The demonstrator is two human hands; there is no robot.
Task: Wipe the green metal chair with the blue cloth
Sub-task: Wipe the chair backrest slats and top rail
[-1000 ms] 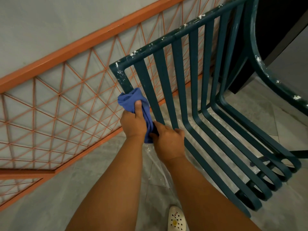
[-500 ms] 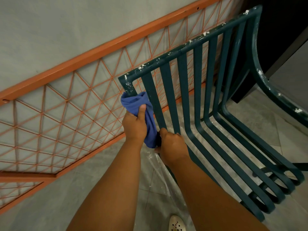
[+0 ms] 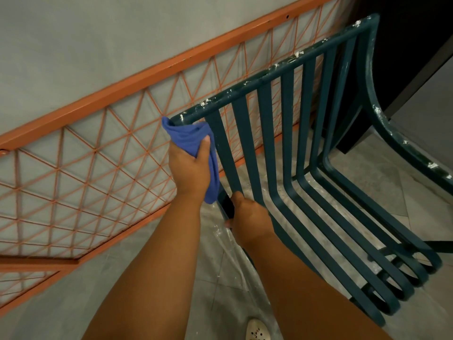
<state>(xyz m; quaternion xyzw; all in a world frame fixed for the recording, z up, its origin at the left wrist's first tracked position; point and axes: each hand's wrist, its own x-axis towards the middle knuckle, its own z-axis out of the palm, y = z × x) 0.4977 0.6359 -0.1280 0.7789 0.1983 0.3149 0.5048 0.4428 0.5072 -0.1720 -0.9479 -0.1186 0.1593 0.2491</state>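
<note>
The green metal chair (image 3: pixel 289 148) with slatted back and seat stands in front of me, white specks along its top rail and armrest. My left hand (image 3: pixel 190 165) grips the blue cloth (image 3: pixel 193 143), wrapped round the chair's left back post just below the top corner. My right hand (image 3: pixel 250 217) holds the same post lower down, where the back meets the seat; its fingers curl round the frame and are partly hidden.
An orange metal lattice panel (image 3: pixel 98 153) leans against the grey wall on the left, close behind the chair. Clear plastic sheeting (image 3: pixel 235 261) lies on the grey tiled floor under the chair. My white shoe (image 3: pixel 257 331) shows at the bottom. A dark panel (image 3: pixel 416 45) stands at top right.
My left hand has slid the blue cloth up the left back post to the top corner. The right hand keeps its hold lower on the post.
</note>
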